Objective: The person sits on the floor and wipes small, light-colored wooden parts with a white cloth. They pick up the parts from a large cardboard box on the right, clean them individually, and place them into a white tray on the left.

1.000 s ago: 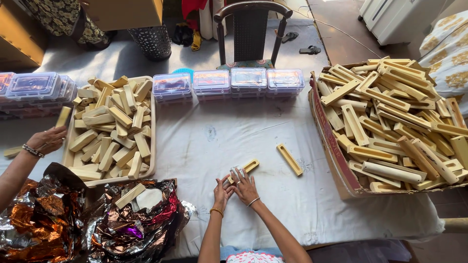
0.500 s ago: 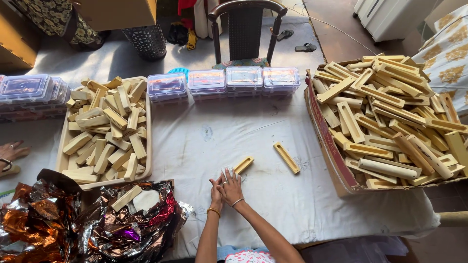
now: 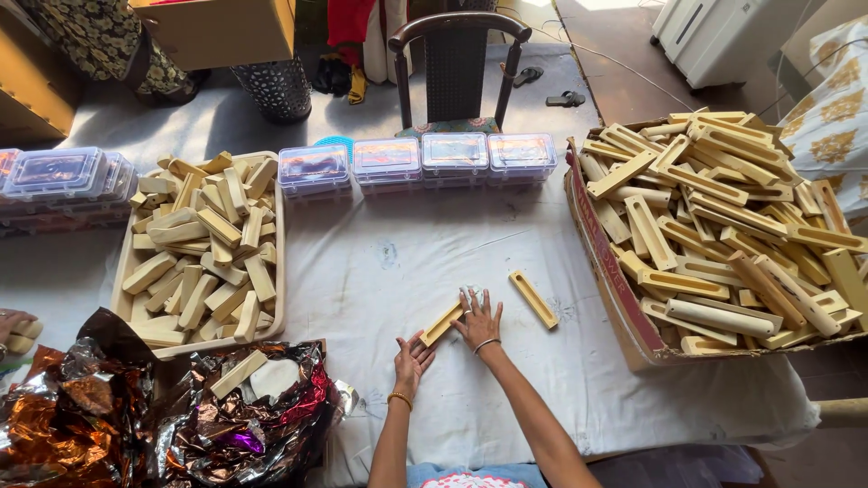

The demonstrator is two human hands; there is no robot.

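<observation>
Both forearms stretch forward over the tabletop (image 3: 407,262); left hand (image 3: 411,358) and right hand (image 3: 478,322) lie flat, grips open, flanking a slotted wooden block (image 3: 442,323).

Probably a small home workshop: a cloth-covered table (image 3: 380,271) with a cardboard box (image 3: 604,271) and tray (image 3: 127,271) heaped with wooden pieces.

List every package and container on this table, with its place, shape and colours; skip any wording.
Clear plastic lidded boxes: back-centre row, rectangular, dark labels.
More clear lidded boxes: stacked far left.
Brown cardboard carton: right edge, full of pale wooden pieces.
Beige tray: left, heaped with wooden blocks.
Crumpled metallic foil wrapping: front left, copper and purple.
</observation>
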